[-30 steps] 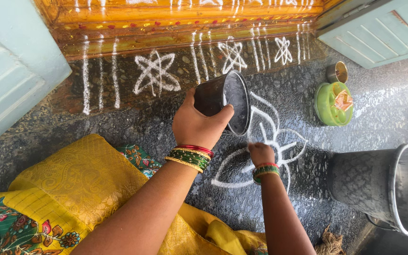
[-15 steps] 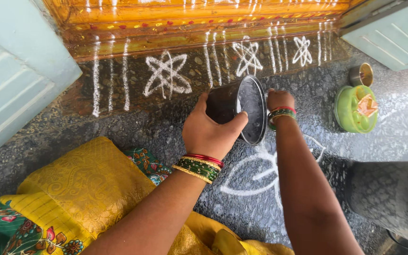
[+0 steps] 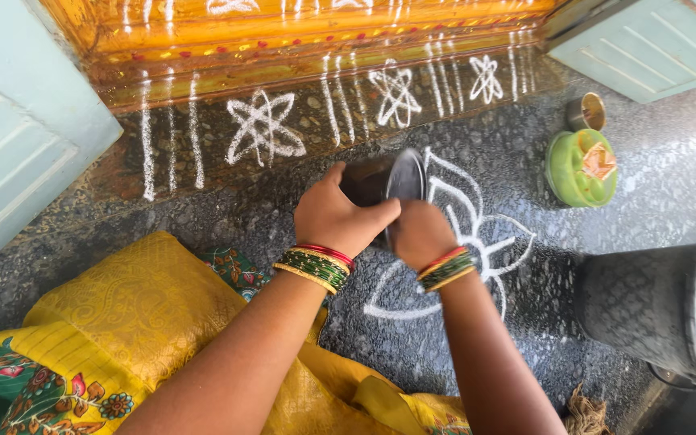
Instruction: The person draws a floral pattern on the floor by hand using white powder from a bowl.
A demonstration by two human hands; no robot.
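Steel cup sits tipped in your left hand, fingers wrapped around it so its mouth faces your right hand. Those fingers bunch at the rim, just above the white flower drawing.

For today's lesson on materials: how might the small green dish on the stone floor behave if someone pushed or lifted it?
The green dish looks small and shallow, so probably light. On the polished stone floor it would likely slide rather than tip. The orange matter inside seems loose and might spill if it is tilted.
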